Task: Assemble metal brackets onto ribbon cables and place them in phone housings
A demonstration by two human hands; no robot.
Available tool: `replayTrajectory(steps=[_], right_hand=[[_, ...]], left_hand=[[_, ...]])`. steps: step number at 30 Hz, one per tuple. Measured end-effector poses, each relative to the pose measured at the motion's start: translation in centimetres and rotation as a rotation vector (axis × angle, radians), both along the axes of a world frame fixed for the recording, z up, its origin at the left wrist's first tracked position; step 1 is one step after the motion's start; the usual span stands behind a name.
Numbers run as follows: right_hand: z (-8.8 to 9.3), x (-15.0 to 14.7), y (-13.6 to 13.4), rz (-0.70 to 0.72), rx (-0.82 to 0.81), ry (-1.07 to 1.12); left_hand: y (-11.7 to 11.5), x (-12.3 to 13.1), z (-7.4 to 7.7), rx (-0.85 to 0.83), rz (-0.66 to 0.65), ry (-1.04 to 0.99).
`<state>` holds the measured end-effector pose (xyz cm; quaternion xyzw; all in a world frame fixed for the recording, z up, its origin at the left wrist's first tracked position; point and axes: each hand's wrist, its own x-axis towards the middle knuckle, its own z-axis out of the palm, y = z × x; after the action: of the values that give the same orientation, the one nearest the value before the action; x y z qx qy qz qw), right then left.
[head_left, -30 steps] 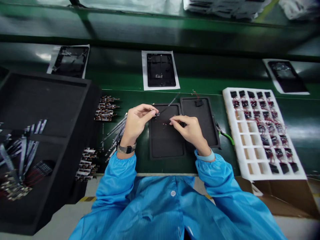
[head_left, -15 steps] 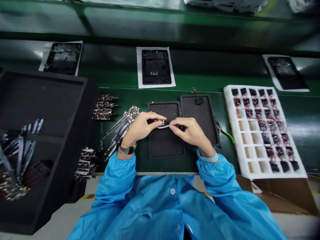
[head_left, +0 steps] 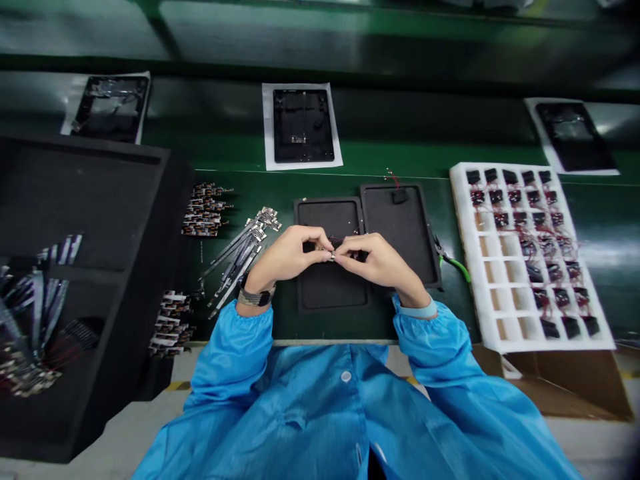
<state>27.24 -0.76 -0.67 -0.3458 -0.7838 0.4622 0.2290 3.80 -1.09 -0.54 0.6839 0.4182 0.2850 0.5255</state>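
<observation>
The sole camera, worn on the head, looks forward and steeply down, near above the green workbench [head_left: 350,327].

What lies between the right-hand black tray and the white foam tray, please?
In the head view, green-handled pliers lie there on the bench.

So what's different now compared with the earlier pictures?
The left hand has moved rightward to the right hand, their fingertips now together at a small part. The strip seen between them half a second ago no longer shows. The pliers, white foam tray and black trays stayed put.
</observation>
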Motion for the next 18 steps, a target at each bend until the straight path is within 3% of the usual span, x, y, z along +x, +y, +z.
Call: replayTrajectory(steps=[8,18], right_hand=[[-0.61,-0.21,-0.01,-0.036,-0.079,-0.044],[-0.02,-0.34,0.0,-0.074,-0.233,-0.022]], left_hand=[[0.01,0.06,-0.21,0.018,0.015,0.055],[0.04,-0.17,-0.44,-0.014,0.046,-0.002]])
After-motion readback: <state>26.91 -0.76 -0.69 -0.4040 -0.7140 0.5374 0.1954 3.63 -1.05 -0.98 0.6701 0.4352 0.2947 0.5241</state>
